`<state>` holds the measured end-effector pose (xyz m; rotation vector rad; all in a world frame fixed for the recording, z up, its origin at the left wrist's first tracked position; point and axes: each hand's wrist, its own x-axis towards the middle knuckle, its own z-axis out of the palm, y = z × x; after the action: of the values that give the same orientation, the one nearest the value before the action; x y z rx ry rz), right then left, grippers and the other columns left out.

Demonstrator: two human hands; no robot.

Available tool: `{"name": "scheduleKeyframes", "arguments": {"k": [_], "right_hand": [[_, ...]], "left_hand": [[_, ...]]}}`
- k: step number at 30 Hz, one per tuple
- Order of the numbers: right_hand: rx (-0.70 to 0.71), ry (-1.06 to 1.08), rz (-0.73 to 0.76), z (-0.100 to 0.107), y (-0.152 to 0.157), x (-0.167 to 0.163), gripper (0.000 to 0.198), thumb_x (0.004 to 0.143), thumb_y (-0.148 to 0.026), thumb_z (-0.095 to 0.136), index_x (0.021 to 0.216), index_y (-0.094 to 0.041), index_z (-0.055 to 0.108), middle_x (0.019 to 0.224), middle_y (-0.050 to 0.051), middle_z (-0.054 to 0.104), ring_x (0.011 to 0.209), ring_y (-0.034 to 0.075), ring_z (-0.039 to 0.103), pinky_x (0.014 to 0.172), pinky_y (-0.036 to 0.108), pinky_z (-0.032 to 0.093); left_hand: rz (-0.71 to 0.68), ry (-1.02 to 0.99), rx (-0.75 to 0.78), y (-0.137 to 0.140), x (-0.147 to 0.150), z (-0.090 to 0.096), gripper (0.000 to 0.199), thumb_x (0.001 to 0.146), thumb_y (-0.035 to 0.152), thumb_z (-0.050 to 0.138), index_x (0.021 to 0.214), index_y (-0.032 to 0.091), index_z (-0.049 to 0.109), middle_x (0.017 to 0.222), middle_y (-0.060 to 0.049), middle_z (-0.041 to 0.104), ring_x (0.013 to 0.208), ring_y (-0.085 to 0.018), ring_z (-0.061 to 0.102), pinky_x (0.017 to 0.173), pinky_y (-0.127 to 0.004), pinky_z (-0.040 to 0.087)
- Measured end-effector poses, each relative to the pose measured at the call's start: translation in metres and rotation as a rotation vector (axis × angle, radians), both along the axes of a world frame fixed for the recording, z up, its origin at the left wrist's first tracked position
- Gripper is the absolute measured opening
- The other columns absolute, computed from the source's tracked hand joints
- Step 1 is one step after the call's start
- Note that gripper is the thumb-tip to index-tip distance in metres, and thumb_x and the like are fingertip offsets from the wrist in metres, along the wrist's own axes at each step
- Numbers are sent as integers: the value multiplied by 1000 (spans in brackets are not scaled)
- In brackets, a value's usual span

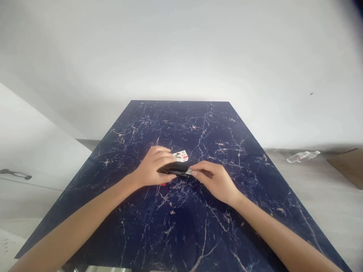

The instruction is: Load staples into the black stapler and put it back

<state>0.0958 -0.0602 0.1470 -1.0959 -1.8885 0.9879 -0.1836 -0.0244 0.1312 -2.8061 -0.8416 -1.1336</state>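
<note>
My left hand (155,165) is closed around a black stapler (180,166) that lies on its side of the table's middle, its front end toward the right. At that front end, the thumb and forefinger of my right hand (217,180) pinch a small silvery-white piece (189,172); its kind is too small to make out. Just behind the stapler sits a small white box (181,155) with red print and a dark picture, partly covered by my left fingers. A bit of something red (163,184) shows below my left palm, mostly hidden.
All of this rests on a dark blue marble-patterned table (181,124), set against a pale wall. On the floor to the right are a clear plastic bottle (303,156) and a cardboard box (347,166). A door handle (15,173) shows at the left.
</note>
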Motion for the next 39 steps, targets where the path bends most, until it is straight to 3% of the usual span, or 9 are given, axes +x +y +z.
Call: {"name": "scheduleKeyframes", "arguments": {"k": [3,6,12,22,27,32,35,39], "right_hand": [[-65,64,92,0,-8,-6,14,98,-35,66,102,-27,78,102,2,76,88,18,71,78,30,58],[-100,57,121,-3,-12,-8,13,97,-34,66,100,-27,77,98,2,77,87,18,71,79,29,58],[-51,27,108,-6,-12,-7,14,98,-32,64,100,-27,78,101,2,77,88,19,72,77,30,59],[0,11,79,-6,-14,-8,15,99,-29,64,104,-29,78,108,3,77,94,20,74,83,32,62],[169,-46,104,-10,-17,-9,23,98,-25,64,119,-28,73,119,7,73,96,21,73,83,33,64],[378,-111,85,-7,-14,-3,20,101,-24,60,113,-28,76,112,4,77,104,22,74,95,37,63],[388,-135,10,-5,-3,7,17,99,-25,64,106,-29,79,110,3,79,101,23,76,93,40,64],[293,-187,-30,-9,11,18,14,95,-24,69,99,-30,81,105,1,80,96,24,77,88,39,66]], "left_hand": [[-102,34,132,-14,20,1,33,91,29,76,121,29,65,108,0,78,111,-22,69,104,-44,52],[-157,40,136,-21,29,2,28,93,19,73,118,29,66,103,2,79,105,-19,72,98,-40,55],[-206,35,116,-19,26,2,28,91,16,74,117,25,68,107,-2,78,109,-21,71,91,-37,61],[-208,43,127,-19,29,4,23,93,16,72,114,25,70,114,-3,78,116,-22,70,95,-37,62],[-192,5,107,-21,25,2,22,93,15,72,112,26,70,109,-2,79,108,-20,73,90,-36,62],[-183,-3,120,-20,25,-2,29,93,19,72,120,27,65,112,-3,77,108,-21,72,91,-37,61],[-77,-77,106,-20,27,-1,31,93,22,70,123,26,62,115,-6,75,107,-23,71,92,-41,61],[20,-119,63,-19,29,0,28,93,17,66,120,26,62,113,-5,75,106,-23,68,96,-44,58]]}}
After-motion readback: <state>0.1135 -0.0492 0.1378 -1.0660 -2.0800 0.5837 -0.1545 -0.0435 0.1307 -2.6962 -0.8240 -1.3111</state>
